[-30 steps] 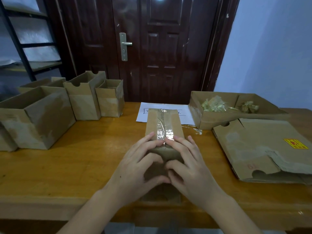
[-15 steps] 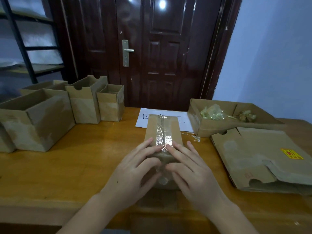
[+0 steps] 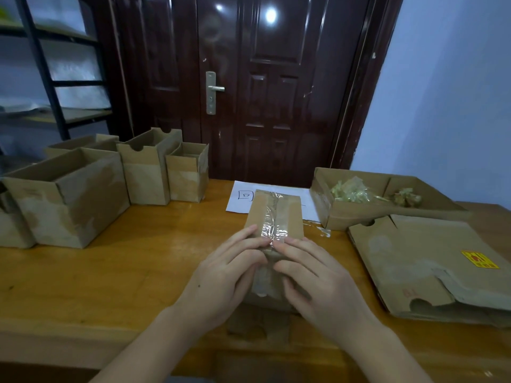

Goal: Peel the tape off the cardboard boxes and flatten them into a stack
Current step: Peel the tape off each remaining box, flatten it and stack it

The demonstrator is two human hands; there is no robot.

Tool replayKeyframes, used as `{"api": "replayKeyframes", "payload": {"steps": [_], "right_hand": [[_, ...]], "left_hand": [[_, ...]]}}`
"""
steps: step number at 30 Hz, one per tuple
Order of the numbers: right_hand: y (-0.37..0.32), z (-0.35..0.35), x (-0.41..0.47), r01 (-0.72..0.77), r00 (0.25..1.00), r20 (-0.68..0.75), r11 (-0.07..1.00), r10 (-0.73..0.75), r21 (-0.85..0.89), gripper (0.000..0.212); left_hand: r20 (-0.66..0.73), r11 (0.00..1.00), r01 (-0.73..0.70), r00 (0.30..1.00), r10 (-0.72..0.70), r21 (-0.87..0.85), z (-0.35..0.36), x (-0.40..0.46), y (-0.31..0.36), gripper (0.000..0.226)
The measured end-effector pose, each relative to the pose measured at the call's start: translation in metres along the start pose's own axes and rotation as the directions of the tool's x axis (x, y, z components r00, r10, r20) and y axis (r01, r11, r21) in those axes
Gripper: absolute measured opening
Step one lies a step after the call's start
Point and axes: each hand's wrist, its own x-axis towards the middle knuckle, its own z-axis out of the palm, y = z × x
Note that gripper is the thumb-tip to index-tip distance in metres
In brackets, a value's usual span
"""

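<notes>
A small closed cardboard box stands on the wooden table right in front of me. A strip of clear tape runs along its top and down its near face. My left hand and my right hand hold the box's near end from both sides. Their fingers lie over the top edge, with the fingertips meeting at the tape, and the thumbs are on the near face. To the right lies a flattened cardboard box with a yellow sticker.
Several open-topped cardboard boxes stand in a row at the table's left and back left. An open shallow box at the back right holds crumpled tape scraps. A white sheet of paper lies under the small box's far end. A dark door stands behind the table.
Both hands stay on the small box; the thumbs have slid a little lower on its near face. The view has tilted upward.
</notes>
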Motion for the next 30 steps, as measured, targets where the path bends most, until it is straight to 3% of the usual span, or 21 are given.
{"api": "replayKeyframes", "payload": {"steps": [12, 23, 28, 30], "right_hand": [[0.0, 0.007, 0.004, 0.079, 0.993, -0.087, 0.995, -0.083, -0.055, 0.019], [-0.001, 0.013, 0.009, 0.055, 0.971, -0.233, 0.998, -0.052, 0.005, 0.016], [0.0, 0.016, 0.007, 0.079, 0.977, -0.196, 0.996, -0.083, -0.03, 0.034], [0.002, 0.016, 0.006, 0.07, 0.981, -0.179, 0.997, -0.076, -0.038, 0.028]], "left_hand": [[-0.05, 0.999, 0.014, 0.999, -0.016, -0.044, 0.007, 0.002, -0.007, 0.014], [-0.072, 0.991, 0.047, 0.996, -0.057, -0.128, 0.005, 0.003, -0.007, 0.02], [-0.07, 0.991, 0.042, 0.996, -0.051, -0.124, 0.006, 0.003, -0.007, 0.024], [-0.087, 0.992, 0.029, 0.995, -0.04, -0.124, 0.006, 0.002, -0.007, 0.023]]}}
